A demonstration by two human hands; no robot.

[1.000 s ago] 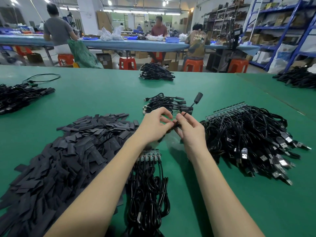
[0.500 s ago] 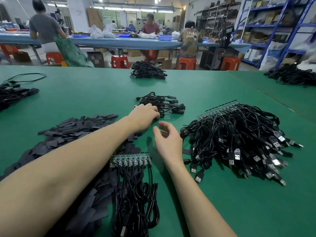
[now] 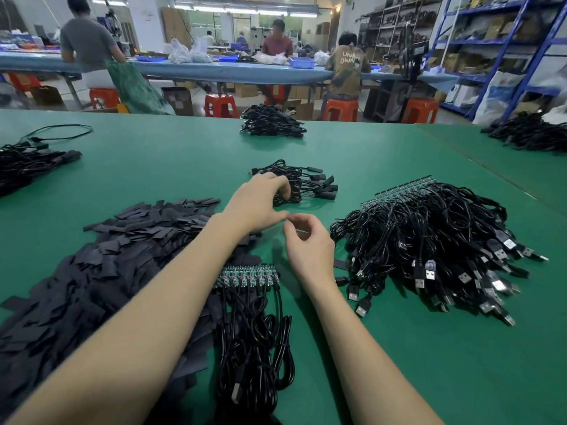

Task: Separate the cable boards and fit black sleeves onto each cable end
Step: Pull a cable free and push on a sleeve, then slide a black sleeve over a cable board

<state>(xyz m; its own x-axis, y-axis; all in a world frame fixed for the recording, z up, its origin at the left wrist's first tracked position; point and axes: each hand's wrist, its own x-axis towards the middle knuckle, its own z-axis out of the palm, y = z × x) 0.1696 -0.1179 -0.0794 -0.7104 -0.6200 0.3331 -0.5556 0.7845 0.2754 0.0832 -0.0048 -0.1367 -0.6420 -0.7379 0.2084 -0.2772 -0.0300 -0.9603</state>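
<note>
My left hand (image 3: 256,205) reaches forward, its curled fingers resting on the near-left edge of a small pile of sleeved cables (image 3: 310,185); I see nothing gripped in it. My right hand (image 3: 308,245) hovers just behind it, fingers loosely curled and empty, thumb near my left thumb. A joined strip of green cable boards (image 3: 248,276) lies below my hands, and its black cables (image 3: 254,348) trail toward me. A wide heap of flat black sleeves (image 3: 101,271) fills the left. At the right, a big heap of USB cables (image 3: 429,240) still carries board strips (image 3: 399,191).
The green table (image 3: 429,363) also holds cable bundles at the far middle (image 3: 273,121), far left (image 3: 27,164) and far right (image 3: 527,133). Beyond its far edge are red stools (image 3: 221,105), a blue workbench (image 3: 230,72) with several people, and blue shelving (image 3: 506,41).
A second ago both hands held one cable and a sleeve between them. My left hand then carried it forward onto the small pile, while my right hand let go and now hovers empty.
</note>
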